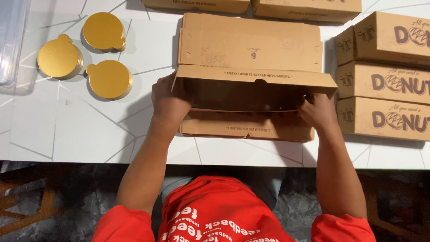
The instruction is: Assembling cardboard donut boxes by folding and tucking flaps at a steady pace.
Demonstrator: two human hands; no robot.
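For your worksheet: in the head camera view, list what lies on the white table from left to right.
Clear plastic container at the edge → three round gold boards → left hand → open brown cardboard box → right hand → stack of closed brown boxes.

The fingertips of the left hand (169, 99) and the right hand (319, 112) are hidden inside the brown cardboard box with its raised front flap (253, 79), whose interior lies in deep shadow. A clear plastic container (10, 40) is cut off at the left edge, and two flat brown cardboard boxes (251, 6) at the top edge. The stack of three closed brown cardboard boxes (385, 80) runs off the right edge.
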